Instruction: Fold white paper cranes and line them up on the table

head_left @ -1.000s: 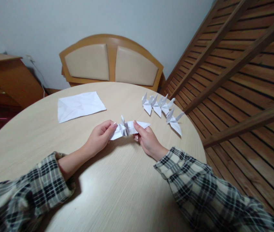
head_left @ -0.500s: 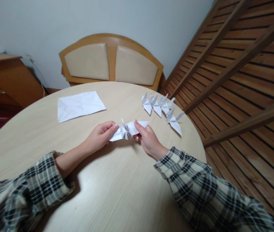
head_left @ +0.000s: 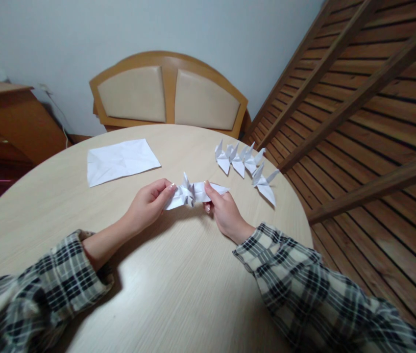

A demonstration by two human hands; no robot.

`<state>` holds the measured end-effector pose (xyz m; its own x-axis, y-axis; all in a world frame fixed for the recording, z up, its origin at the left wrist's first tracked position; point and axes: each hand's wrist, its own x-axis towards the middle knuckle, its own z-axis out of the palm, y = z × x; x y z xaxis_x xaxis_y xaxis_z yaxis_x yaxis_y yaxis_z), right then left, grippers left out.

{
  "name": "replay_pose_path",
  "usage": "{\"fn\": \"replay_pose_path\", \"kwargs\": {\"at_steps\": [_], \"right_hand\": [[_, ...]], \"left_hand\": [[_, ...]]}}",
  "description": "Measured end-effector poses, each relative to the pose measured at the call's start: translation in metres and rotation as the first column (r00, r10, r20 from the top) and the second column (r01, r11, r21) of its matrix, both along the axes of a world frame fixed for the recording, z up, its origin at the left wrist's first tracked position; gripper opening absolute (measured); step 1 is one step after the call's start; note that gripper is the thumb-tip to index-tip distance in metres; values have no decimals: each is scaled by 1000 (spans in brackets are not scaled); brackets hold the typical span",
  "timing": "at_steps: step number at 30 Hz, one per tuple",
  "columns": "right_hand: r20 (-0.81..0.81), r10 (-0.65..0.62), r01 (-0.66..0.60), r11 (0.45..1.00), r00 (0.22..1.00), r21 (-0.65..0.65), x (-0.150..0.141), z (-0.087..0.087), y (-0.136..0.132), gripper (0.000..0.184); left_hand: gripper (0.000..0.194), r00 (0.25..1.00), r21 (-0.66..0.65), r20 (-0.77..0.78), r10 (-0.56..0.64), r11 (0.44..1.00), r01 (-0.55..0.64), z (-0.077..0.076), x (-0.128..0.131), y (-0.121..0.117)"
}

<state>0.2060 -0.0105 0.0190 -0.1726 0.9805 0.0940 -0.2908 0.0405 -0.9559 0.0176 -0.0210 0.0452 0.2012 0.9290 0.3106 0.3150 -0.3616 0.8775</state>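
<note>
Between left hand (head_left: 149, 202) and right hand (head_left: 224, 211) stretches a white paper crane (head_left: 189, 192).

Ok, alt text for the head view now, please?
The left hand and right hand pinch opposite sides of a folded white paper crane over a round table. Similar cranes sit on its right side; a creased white sheet lies on its left.
</note>
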Motion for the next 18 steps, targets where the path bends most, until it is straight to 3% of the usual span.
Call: {"fn": "replay_pose_path", "kwargs": {"at_steps": [4,10,18], "right_hand": [[-43,-22,21,1000,999,-17,-2,1,-1,38],[-59,-40,39,999,997,-28,-4,3,-2,38],[15,-12,11,998,1000,66,2,5,0,39]], "left_hand": [[27,996,70,16,88,994,-89,-1,5,-4],[29,991,91,52,120,988,-125,-2,9,-9],[29,998,-39,43,-35,999,37,-2,0,-2]]}}
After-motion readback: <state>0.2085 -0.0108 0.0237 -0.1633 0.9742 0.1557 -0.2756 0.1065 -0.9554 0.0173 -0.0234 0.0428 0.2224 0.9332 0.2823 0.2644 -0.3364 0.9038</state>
